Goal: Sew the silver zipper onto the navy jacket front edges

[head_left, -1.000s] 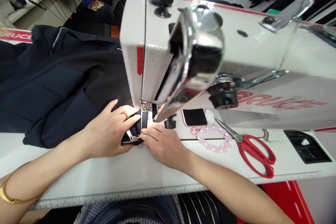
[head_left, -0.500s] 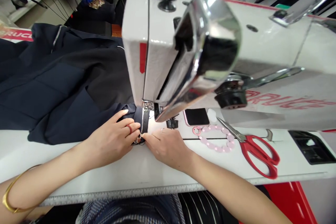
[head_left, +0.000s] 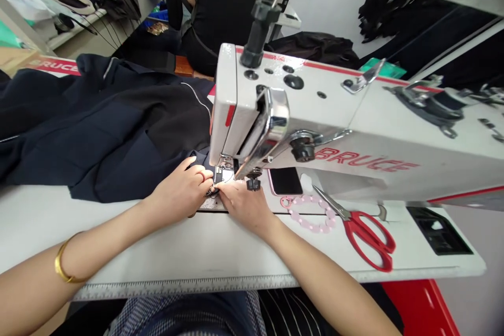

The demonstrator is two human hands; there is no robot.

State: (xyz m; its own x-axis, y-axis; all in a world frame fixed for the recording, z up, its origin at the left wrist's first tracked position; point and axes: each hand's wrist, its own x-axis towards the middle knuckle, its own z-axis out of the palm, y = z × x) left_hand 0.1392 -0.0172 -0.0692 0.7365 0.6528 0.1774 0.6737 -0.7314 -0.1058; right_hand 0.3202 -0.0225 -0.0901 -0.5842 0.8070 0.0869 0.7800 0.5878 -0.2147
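A zipper [head_left: 216,174] with metal teeth runs along the edge of a dark navy garment [head_left: 114,131], under the presser foot [head_left: 226,161] of a white sewing machine [head_left: 268,100]. My left hand [head_left: 181,189] is closed on the zipper's near end from the left, its fingers bent over the fabric. From the right, my right hand [head_left: 249,206] pinches the same end, its fingertips meeting those of the left just in front of the foot. The fingers partly hide the zipper's lower end. Most of the garment lies spread out to the left of the machine.
Right of my right hand lie a phone [head_left: 286,181], a pink beaded loop [head_left: 313,213] and red-handled scissors [head_left: 366,236]. A ruler strip [head_left: 189,284] lines the table's front edge. Beyond the machine sits another person [head_left: 232,10] in black.
The view has shifted back and up, so more of the machine top and the room shows. Both hands stay together at the zipper's near end, with little visible movement.
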